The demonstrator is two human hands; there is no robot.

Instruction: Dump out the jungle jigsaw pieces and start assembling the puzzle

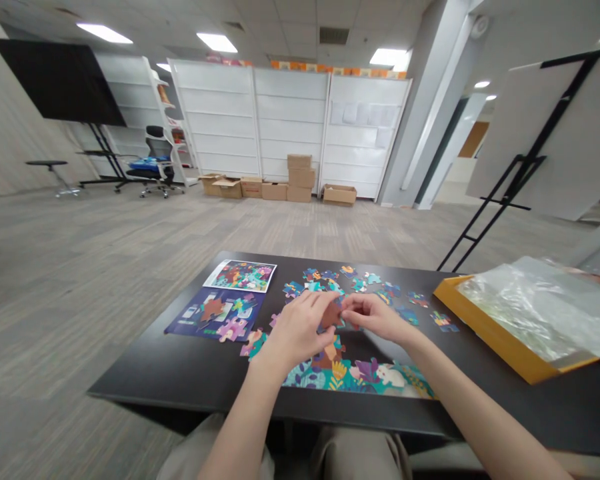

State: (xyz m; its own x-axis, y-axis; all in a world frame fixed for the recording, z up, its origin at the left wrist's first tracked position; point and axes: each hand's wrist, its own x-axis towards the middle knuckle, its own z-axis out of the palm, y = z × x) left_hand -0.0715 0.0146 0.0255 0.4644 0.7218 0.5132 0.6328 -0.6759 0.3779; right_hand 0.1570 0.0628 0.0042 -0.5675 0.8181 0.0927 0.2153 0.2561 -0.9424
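Left hand (300, 327): arched over the work area, thumb and fingers well parted, brown jigsaw piece (332, 315) showing in the gap. Fingertips near or on it; can't tell if they press. Probably steadying it from the left. Right hand (377, 319): thumb and index finger pinched almost closed, apparently on the right edge of the same piece, likely for fine control of its angle. Can't tell if the piece is lifted or flat; fingers hide part of it.

Brown piece sits mid-table, just beyond the joined puzzle strip (316, 378). Strip runs along the near edge of the black table (180, 373), art side up, close to the body, probably for easy reach. Orange-and-brown puzzle section (333, 352) between strip and hands, partly covered by left hand.

Loose jigsaw pieces (349, 271) spread on far side and toward the right, mostly apart, likely so each can be seen. Printed reference picture (245, 275) at far left, face up, seemingly for looking across at. Dark blue sheet (185, 321) just nearer, with more pieces on it, including a pink jigsaw piece (233, 329) at its near edge. Yellow box (505, 343) on right, clear plastic wrap (520, 310) in it, out of the hands' way.
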